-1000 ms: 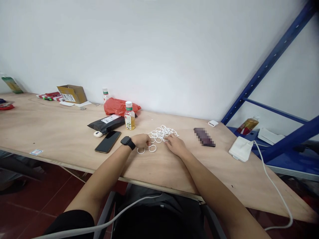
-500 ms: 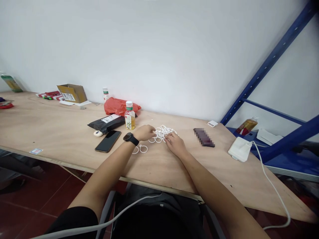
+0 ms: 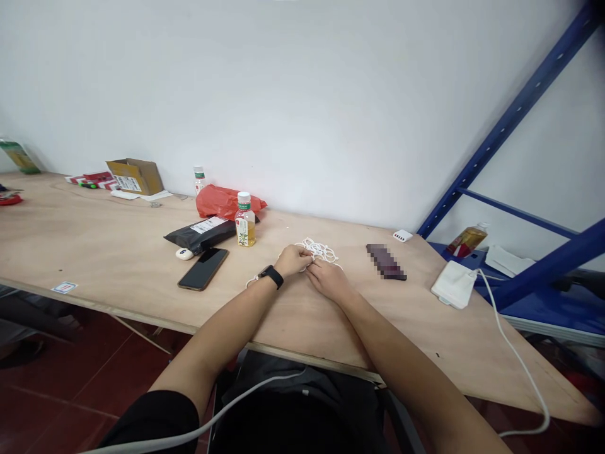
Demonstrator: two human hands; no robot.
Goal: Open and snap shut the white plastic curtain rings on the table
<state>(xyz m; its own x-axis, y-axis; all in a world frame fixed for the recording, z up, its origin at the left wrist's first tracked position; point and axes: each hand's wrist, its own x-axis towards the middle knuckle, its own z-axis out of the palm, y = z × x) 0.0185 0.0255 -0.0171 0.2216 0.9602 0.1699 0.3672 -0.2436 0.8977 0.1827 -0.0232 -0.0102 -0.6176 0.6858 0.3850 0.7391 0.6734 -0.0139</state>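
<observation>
A heap of white plastic rings [image 3: 322,250] lies on the wooden table, just beyond my hands. My left hand [image 3: 293,258], with a black watch on its wrist, is closed at the near edge of the heap, its fingertips meeting those of the other hand. My right hand [image 3: 327,277] is closed too, with its fingers bent toward the left thumb. Both seem to pinch a white ring, mostly covered by the fingers. Another ring [image 3: 251,282] lies partly hidden behind my left wrist.
Left of my hands are a phone [image 3: 203,269], a small white case [image 3: 184,253], a black parcel [image 3: 203,233], a drink bottle [image 3: 245,221] and a red bag [image 3: 217,202]. To the right lie a pixelated dark object [image 3: 386,261] and a white adapter [image 3: 454,284] with a cable.
My left hand has moved right and nearer, from the heap's left side to meet my right hand. The loose rings by my left wrist are now mostly covered.
</observation>
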